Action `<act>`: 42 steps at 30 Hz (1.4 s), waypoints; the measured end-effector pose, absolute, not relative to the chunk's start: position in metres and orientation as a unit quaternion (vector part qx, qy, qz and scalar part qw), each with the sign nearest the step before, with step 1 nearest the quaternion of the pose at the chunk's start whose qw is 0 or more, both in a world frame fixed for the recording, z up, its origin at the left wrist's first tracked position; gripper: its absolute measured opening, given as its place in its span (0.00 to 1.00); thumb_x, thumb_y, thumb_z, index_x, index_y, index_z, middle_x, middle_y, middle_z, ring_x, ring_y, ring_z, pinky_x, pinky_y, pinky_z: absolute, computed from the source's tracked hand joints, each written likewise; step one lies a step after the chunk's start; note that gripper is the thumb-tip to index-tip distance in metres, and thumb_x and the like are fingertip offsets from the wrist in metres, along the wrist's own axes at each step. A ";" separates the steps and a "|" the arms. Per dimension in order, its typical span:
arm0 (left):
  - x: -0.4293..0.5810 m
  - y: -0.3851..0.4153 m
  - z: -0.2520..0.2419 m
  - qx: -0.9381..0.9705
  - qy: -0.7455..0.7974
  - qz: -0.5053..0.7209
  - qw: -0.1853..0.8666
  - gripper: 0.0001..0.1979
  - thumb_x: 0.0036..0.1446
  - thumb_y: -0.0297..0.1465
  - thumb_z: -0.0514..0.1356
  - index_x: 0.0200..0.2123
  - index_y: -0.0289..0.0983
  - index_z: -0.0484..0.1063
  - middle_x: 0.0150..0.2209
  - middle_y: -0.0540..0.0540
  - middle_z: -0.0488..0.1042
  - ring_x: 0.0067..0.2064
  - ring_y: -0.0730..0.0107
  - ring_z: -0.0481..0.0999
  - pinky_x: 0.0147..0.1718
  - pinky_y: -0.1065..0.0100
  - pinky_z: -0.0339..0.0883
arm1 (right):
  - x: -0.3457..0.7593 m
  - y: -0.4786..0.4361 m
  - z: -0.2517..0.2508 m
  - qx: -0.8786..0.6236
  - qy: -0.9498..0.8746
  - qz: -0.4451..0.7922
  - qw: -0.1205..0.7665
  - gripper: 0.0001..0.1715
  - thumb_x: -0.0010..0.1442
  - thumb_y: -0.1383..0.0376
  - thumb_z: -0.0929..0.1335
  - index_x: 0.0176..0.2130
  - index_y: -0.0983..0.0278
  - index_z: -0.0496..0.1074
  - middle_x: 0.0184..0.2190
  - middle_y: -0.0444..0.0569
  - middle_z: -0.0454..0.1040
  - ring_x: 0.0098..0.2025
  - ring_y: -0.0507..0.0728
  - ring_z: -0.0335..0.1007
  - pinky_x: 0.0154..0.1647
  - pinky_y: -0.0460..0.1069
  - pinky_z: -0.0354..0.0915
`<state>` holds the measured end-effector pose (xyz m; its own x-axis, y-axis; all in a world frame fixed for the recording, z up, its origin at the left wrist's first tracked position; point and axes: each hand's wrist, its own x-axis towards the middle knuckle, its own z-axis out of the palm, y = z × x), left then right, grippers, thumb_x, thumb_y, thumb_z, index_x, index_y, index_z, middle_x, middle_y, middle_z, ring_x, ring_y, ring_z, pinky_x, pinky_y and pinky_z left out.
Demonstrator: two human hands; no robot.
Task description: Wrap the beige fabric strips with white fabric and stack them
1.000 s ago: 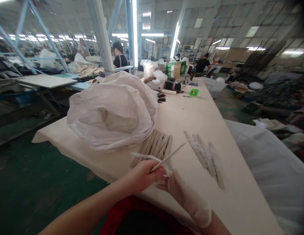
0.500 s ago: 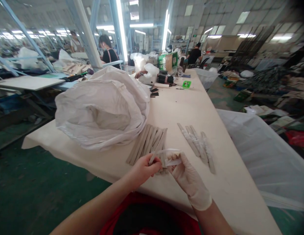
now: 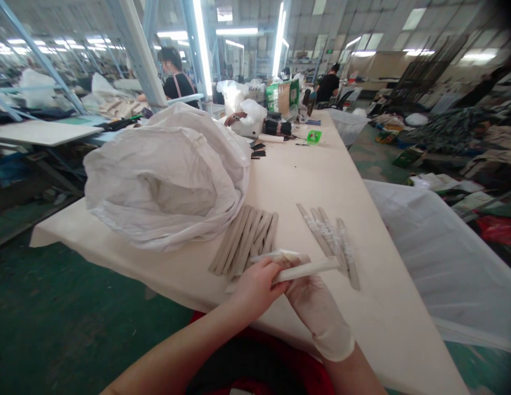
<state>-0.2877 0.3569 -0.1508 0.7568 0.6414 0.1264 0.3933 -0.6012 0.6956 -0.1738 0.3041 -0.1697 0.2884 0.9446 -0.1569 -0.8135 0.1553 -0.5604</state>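
Observation:
My bare left hand (image 3: 261,285) is closed round a flat beige strip (image 3: 310,269), which sticks out to the right across my right hand. On my right hand (image 3: 313,302) is a pale, thin glove. Its fingers are curled and partly hidden behind the strip and my left hand, with a piece of translucent plastic film (image 3: 282,254) at them. Just beyond my left hand lies a row of similar beige strips (image 3: 242,236), side by side. To the right, several strips with clear plastic round their middles (image 3: 329,236) lie apart from that row.
A large white bag (image 3: 168,175) with its mouth open stands on the left of the covered table (image 3: 321,175). Farther back are a green tray (image 3: 314,137), dark rolls (image 3: 278,126) and a green box (image 3: 283,99). A white-lined bin (image 3: 440,258) adjoins the table's right edge. Other people sit in the background.
My left hand has moved right and now lies over my right hand's fingers. The beige strip has swung to point right. The plastic film is now mostly behind the hands.

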 end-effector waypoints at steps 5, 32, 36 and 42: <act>-0.285 0.362 -0.154 0.822 0.326 0.204 0.420 0.05 0.50 0.29 0.59 0.24 0.35 0.66 0.33 0.47 0.67 0.35 0.68 0.69 0.36 0.69 0.63 | -0.170 0.299 -0.170 -0.275 -0.076 0.599 0.748 0.11 0.52 0.59 0.70 0.37 0.60 0.75 0.38 0.43 0.76 0.43 0.53 0.70 0.48 0.50 0.67; -0.303 0.355 -0.144 0.678 0.323 0.120 0.649 0.17 0.61 0.43 0.44 0.34 0.36 0.62 0.25 0.54 0.64 0.21 0.79 0.61 0.22 0.74 0.55 | -0.147 0.301 -0.186 -0.358 -0.070 0.544 0.755 0.12 0.51 0.60 0.72 0.23 0.63 0.69 0.21 0.40 0.69 0.27 0.48 0.64 0.33 0.44 0.64; -0.316 0.346 -0.147 0.699 0.332 0.064 0.630 0.19 0.62 0.44 0.43 0.36 0.35 0.65 0.25 0.53 0.63 0.24 0.77 0.65 0.24 0.74 0.58 | -0.138 0.306 -0.185 -0.314 0.009 0.566 0.762 0.14 0.46 0.61 0.75 0.23 0.64 0.67 0.21 0.37 0.69 0.26 0.47 0.65 0.30 0.42 0.65; -0.316 0.343 -0.156 0.730 0.347 0.037 0.587 0.20 0.61 0.43 0.44 0.35 0.35 0.66 0.23 0.53 0.64 0.23 0.76 0.65 0.24 0.73 0.57 | -0.140 0.308 -0.182 -0.343 0.025 0.521 0.781 0.09 0.47 0.62 0.74 0.26 0.62 0.71 0.25 0.38 0.74 0.29 0.48 0.69 0.34 0.44 0.67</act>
<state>-0.3164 0.3427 -0.1564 0.7566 0.5502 -0.3533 0.4631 -0.0694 0.8836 -0.1400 0.3083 -0.1819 0.4554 0.7975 -0.3958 -0.8313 0.2217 -0.5098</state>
